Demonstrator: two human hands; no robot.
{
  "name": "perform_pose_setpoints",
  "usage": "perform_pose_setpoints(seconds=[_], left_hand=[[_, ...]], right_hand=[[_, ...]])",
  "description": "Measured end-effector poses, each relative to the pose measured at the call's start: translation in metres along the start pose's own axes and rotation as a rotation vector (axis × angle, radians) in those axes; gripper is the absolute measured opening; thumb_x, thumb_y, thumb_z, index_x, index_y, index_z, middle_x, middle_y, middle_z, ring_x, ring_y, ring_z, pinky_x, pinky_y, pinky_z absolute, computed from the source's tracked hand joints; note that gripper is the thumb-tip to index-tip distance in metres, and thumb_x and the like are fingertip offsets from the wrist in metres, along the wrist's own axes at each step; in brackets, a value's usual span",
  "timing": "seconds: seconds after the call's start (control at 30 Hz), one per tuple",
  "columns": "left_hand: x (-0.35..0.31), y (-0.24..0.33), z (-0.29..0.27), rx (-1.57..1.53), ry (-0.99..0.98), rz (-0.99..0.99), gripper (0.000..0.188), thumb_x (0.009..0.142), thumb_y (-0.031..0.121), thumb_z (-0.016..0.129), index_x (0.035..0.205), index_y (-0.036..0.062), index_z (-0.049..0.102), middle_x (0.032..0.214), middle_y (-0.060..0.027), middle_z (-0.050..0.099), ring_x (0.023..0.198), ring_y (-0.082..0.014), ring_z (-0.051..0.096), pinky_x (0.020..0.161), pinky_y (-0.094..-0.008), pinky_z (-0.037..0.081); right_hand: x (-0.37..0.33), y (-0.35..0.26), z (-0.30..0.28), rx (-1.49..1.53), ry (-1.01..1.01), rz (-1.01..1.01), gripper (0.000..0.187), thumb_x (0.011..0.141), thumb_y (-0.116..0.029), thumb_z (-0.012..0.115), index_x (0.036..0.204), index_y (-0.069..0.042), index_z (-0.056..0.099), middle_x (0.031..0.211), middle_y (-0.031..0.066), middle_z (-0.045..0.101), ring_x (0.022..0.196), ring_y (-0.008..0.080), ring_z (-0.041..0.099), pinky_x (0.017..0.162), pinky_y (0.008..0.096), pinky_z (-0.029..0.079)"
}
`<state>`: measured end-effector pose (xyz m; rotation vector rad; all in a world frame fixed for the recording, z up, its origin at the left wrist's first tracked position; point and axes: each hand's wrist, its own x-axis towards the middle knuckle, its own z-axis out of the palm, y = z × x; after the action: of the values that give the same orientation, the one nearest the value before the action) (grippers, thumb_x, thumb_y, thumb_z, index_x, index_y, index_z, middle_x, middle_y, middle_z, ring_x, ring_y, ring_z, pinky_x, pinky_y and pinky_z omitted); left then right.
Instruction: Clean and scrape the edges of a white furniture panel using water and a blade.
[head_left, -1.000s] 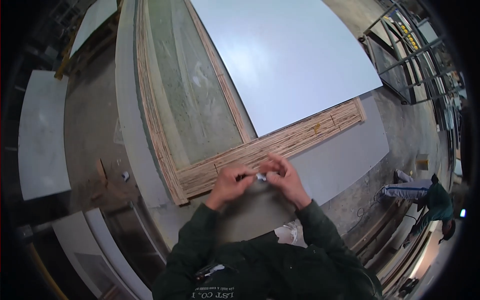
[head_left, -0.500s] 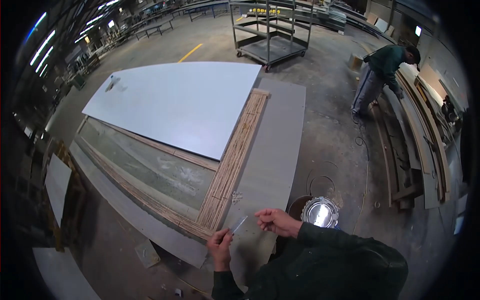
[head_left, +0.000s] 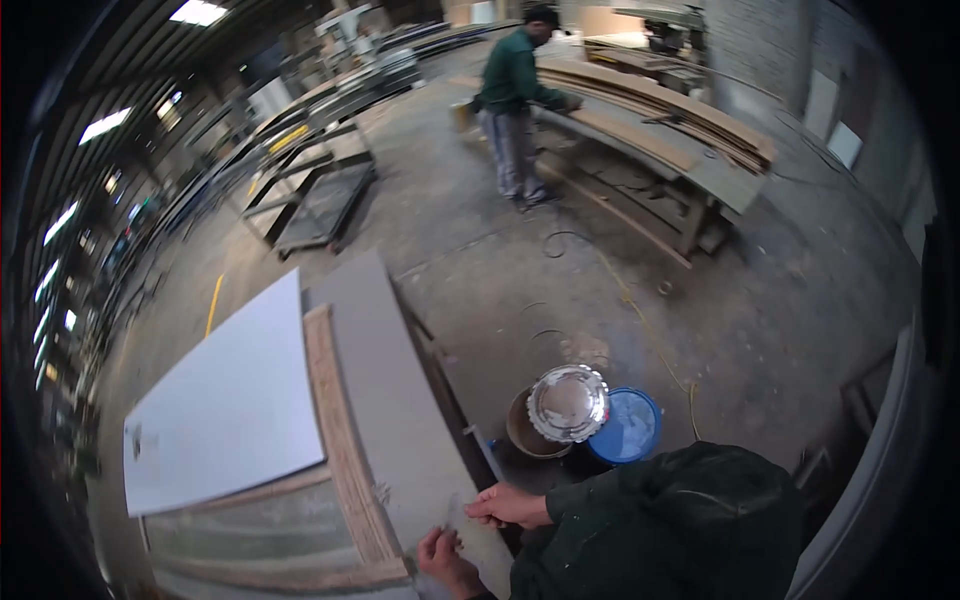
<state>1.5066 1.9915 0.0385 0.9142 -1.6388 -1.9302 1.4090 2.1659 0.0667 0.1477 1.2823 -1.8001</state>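
Low in the view, my left hand (head_left: 447, 562) is curled closed over the grey board (head_left: 375, 340). A faint, blurred clear strip rises from its fingers. Just above and to the right, my right hand (head_left: 508, 505) has thumb and fingertips pinched together; anything between them is too small to make out. The two hands are close but apart. Left of them lies a wooden frame (head_left: 340, 430) of reddish-brown strips. A white panel (head_left: 230, 400) covers its far part. Small pale bits (head_left: 381, 492) sit on the grey board beside the frame.
Right of the board stand an open can with a shiny metal lid (head_left: 568, 402) and a blue-rimmed bucket (head_left: 626, 425). A yellow cord (head_left: 640, 310) crosses the floor. Farther off, a person (head_left: 515, 100) works at a bench (head_left: 735, 185) with long boards. A metal cart (head_left: 320, 205) stands left.
The view has swung to the right, bringing the blue-rimmed bucket into sight and shifting the panel left. My right hand's fingers have drawn into a pinch, nearer my left hand.
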Motion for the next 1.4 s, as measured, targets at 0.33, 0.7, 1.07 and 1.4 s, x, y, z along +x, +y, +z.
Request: perform_pose_setpoints(seconds=[0.33, 0.7, 1.07, 1.4], left_hand=[[0.053, -0.039, -0.062, 0.474, 0.099, -0.03, 0.043, 0.092, 0.024, 0.072, 0.132, 0.01, 0.068, 0.084, -0.0092, 0.066, 0.065, -0.0185, 0.054, 0.058, -0.0373, 0.046], [0.118, 0.011, -0.016, 0.953, 0.026, 0.467, 0.034, 0.093, 0.026, 0.07, 0.116, 0.0021, 0.073, 0.092, -0.0174, 0.071, 0.072, -0.0259, 0.063, 0.069, -0.0432, 0.051], [0.063, -0.037, 0.098, 0.896, -0.196, 0.742, 0.019, 0.088, 0.014, 0.071, 0.094, -0.0039, 0.071, 0.09, -0.013, 0.068, 0.08, -0.0266, 0.064, 0.071, -0.0366, 0.053], [-0.083, -0.125, 0.3, 1.072, -0.631, 0.723, 0.02, 0.082, 0.019, 0.069, 0.088, 0.0006, 0.071, 0.091, -0.0173, 0.067, 0.089, -0.0374, 0.065, 0.082, -0.0469, 0.052]], right_hand=[[-0.085, -0.017, -0.199, 0.093, 0.208, -0.089, 0.021, 0.104, -0.026, 0.064, 0.103, -0.007, 0.074, 0.081, 0.0018, 0.068, 0.065, 0.0096, 0.061, 0.055, 0.0268, 0.047], [-0.211, 0.027, -0.266, 0.418, 0.663, -0.302, 0.036, 0.099, -0.005, 0.061, 0.135, -0.001, 0.06, 0.104, 0.0107, 0.074, 0.077, 0.0134, 0.069, 0.064, 0.027, 0.055], [-0.293, 0.07, -0.246, 0.356, 0.695, -0.294, 0.023, 0.103, -0.024, 0.07, 0.098, -0.002, 0.066, 0.088, 0.0088, 0.075, 0.071, 0.0142, 0.072, 0.059, 0.0268, 0.056], [-0.383, 0.12, -0.402, 0.295, 0.953, -0.286, 0.02, 0.095, -0.027, 0.08, 0.092, -0.007, 0.075, 0.073, -0.0062, 0.06, 0.066, 0.0037, 0.051, 0.059, 0.0239, 0.041]])
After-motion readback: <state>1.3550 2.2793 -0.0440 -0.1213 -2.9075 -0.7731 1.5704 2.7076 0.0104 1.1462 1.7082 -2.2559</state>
